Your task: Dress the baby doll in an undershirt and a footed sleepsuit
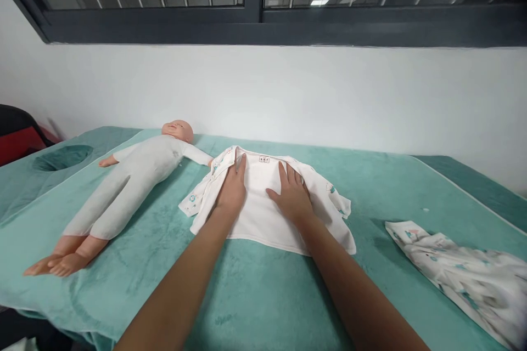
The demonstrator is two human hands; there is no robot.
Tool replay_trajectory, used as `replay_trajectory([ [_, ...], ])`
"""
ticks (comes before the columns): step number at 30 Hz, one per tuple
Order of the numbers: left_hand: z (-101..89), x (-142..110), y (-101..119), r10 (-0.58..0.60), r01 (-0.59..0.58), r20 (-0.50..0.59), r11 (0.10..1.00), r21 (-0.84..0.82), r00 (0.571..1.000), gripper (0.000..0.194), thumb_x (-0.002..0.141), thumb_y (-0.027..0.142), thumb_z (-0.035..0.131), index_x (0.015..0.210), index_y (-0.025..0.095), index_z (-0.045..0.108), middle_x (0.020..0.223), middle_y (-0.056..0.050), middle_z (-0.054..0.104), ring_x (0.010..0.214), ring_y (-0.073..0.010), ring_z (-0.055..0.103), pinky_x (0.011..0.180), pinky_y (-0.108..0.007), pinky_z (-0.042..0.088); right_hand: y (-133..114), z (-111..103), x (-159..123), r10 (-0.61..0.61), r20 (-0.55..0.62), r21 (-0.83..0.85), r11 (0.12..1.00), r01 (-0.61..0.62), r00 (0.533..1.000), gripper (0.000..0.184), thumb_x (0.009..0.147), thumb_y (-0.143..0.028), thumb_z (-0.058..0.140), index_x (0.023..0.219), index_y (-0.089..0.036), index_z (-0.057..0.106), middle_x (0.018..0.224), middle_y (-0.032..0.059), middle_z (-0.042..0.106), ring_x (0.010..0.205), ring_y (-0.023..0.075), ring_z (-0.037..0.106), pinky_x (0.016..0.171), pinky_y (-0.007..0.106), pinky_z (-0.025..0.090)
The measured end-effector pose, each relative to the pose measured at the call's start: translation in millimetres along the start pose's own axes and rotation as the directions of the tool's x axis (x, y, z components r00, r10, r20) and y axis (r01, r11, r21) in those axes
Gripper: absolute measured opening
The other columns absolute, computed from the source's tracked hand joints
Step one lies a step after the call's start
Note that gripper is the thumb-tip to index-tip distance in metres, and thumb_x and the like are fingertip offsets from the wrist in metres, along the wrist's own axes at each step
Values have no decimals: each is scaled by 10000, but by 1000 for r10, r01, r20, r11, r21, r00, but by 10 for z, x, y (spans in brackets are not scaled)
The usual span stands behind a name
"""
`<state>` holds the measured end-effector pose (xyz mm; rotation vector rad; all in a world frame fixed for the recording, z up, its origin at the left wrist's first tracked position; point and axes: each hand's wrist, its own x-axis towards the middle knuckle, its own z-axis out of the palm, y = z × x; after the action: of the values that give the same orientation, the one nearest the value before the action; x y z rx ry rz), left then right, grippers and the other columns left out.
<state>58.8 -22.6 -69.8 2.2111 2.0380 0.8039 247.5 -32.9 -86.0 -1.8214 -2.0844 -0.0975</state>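
A white baby shirt (pixel 263 214) lies spread on the green bed cover, its front open and its inside facing up. Small coloured prints show on its sleeves, and a label sits at the neck. My left hand (pixel 234 186) rests at the shirt's left front panel, fingers stretched out and partly tucked beside the fold. On the right half, my right hand (pixel 291 194) lies with its fingers spread, some of them at the edge of the right panel. A baby doll (pixel 144 170) in a white bodysuit lies on its back to the left, one hand close to the shirt's left sleeve.
Printed white baby clothing (pixel 465 269) lies at the right on the green bed cover (pixel 255 296). The cover has a round hollow (pixel 62 158) at the far left, near a red and black object (pixel 20 134). A white wall (pixel 288 93) and barred window stand behind.
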Motion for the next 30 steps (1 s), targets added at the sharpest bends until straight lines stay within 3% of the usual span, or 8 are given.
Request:
replay_trajectory([
  [7, 227, 39, -45, 37, -33, -24, 991, 130, 999, 601, 952, 205, 353, 1548, 208, 272, 1634, -127, 198, 1516, -320, 115, 1225, -546, 84, 36, 69, 105, 26, 120, 16, 999, -28, 992, 743, 960, -525, 367, 1571, -143, 182, 1637, 98, 194, 1451, 341, 240, 1146, 486, 283],
  [13, 302, 74, -68, 7, -7, 5, 995, 98, 1000, 575, 960, 239, 346, 1532, 178, 322, 1636, -113, 201, 1511, -316, 143, 1237, -510, 106, 50, 134, 196, 41, 197, 18, 999, -46, 979, 698, 987, -484, 317, 1554, -87, 231, 1628, 139, 208, 1458, 346, 247, 1192, 457, 200],
  [20, 380, 120, -123, 1, -3, 37, 999, 54, 999, 571, 967, 277, 338, 1507, 92, 356, 1628, -159, 197, 1500, -313, 191, 1237, -508, 97, 59, 179, 297, 23, 196, 7, 1000, -25, 980, 666, 994, -449, 292, 1542, -72, 266, 1609, 144, 265, 1445, 320, 282, 1193, 424, 199],
  [26, 309, 109, -80, -20, 20, 8, 999, 45, 1000, 605, 958, 320, 373, 1537, 162, 302, 1641, -120, 180, 1517, -331, 89, 1238, -509, 78, 34, 132, 283, 15, 133, 3, 1000, -16, 991, 668, 987, -430, 312, 1570, -129, 185, 1642, 112, 173, 1466, 308, 238, 1197, 447, 195],
  [30, 294, 117, -72, -35, 34, 18, 999, 19, 999, 618, 952, 354, 392, 1537, 180, 301, 1651, -98, 146, 1518, -344, 56, 1239, -509, 37, 34, 135, 290, 10, 161, 4, 1000, -10, 987, 674, 990, -437, 296, 1571, -117, 173, 1644, 116, 164, 1476, 303, 214, 1197, 429, 192],
])
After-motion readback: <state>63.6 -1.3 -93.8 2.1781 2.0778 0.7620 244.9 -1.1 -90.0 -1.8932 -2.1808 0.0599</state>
